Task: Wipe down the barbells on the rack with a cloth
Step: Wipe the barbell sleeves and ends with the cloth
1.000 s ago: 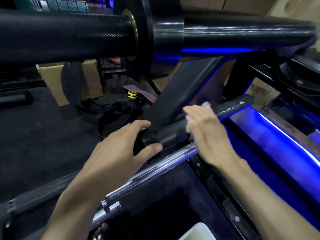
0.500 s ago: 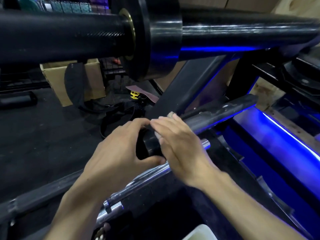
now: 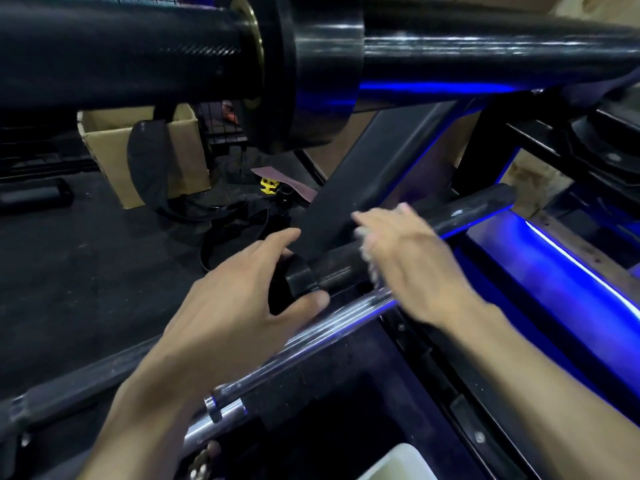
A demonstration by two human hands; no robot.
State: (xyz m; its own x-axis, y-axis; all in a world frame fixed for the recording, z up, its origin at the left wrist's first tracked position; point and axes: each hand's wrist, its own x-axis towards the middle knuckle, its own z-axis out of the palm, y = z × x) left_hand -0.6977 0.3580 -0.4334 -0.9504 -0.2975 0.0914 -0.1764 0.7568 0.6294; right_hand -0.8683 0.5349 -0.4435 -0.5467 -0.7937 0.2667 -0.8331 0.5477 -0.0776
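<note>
A person's left hand (image 3: 239,306) curls round the black collar (image 3: 300,276) of a dark barbell (image 3: 467,211). The thumb is under the collar and the fingers go over the top, so this grip is closed on the collar.

The right hand (image 3: 412,268) lies on top of the same bar's sleeve, just to the right of the collar. It is blurry. A white cloth (image 3: 369,259) peeks out at the fingers and under the palm, pressed against the bar. The fingers bend over the cloth and the bar, but the blur hides how tight this grip is.

The dark barbell slants up to the right, and its far end sits near a black rack beam (image 3: 367,188) that crosses behind it. A shiny silver barbell (image 3: 311,336) lies just in front of it, running the same way, and it passes under both hands.

A much bigger black barbell (image 3: 485,46) fills the top of the view, with a fat collar and a brass ring. Blue light (image 3: 571,265) glows along the right side.

On the dark floor (image 3: 86,265) behind are a cardboard box (image 3: 180,147), a black strap (image 3: 149,161) hanging over it, and a small yellow thing (image 3: 269,186). A white container corner (image 3: 398,462) shows at the bottom edge.
</note>
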